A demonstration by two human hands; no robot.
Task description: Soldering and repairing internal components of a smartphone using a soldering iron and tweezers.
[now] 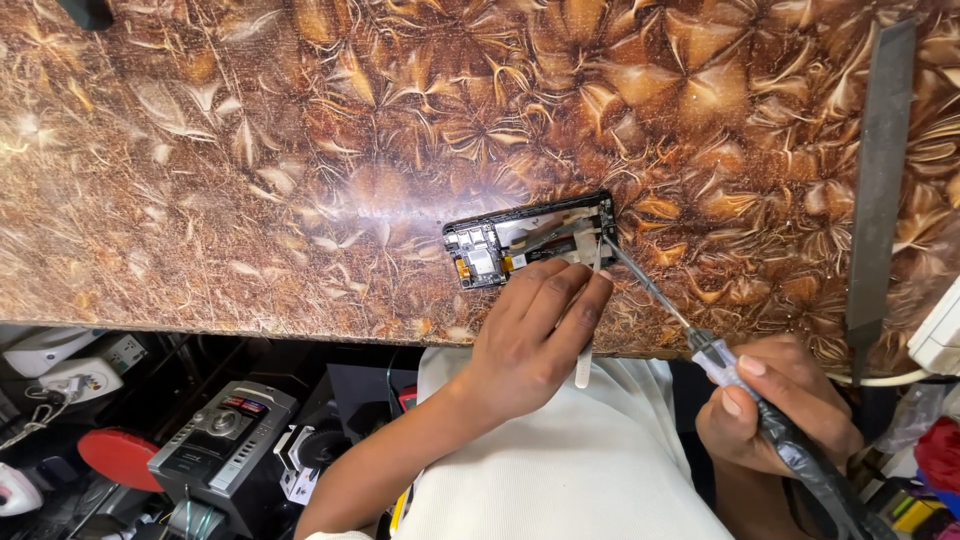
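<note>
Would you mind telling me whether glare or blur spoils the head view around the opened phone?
In the head view, a pale glare patch lies on the glossy tabletop left of the opened phone; the phone, left hand and right hand holding the screwdriver look sharp; the frame edges bend slightly.

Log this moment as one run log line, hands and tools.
left hand: holds tweezers on opened phone | right hand: holds screwdriver, tip at phone's right end | surface: patterned brown table
</note>
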